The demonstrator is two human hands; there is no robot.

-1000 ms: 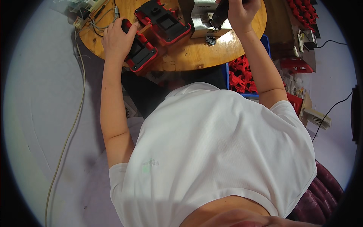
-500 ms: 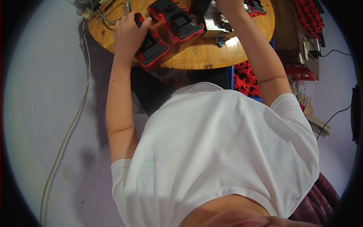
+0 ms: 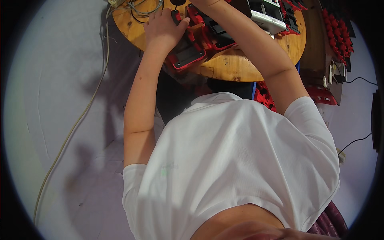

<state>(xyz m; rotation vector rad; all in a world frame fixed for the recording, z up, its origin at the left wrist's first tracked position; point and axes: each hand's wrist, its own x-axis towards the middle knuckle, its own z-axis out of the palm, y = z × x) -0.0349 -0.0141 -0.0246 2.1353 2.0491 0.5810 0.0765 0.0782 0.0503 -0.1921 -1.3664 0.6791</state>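
Observation:
My left hand [image 3: 165, 32] is closed round the upper part of a red-and-black plastic housing [image 3: 188, 54], with the thumb on its right side. A black screwdriver [image 3: 177, 2] points down with its thin shaft at the housing's far end, just past my left fingers. My right hand [image 3: 206, 2] is beside that tool at the upper edge and appears to hold it; its fingers are cut off by the frame. A second red-and-black housing [image 3: 218, 34] lies right of the first, partly under my right forearm.
A metal box-shaped device [image 3: 268, 18] stands on the round wooden table [image 3: 236, 66], with more red-and-black housings [image 3: 291, 18] to its right. Grey cables [image 3: 150, 8] lie at the far left. Red parts [image 3: 264, 94] sit in a blue crate below the table edge.
My right hand has moved left from beside the metal device to the first housing, bringing the screwdriver over it. My left hand stays on the housing; the whole view has shifted.

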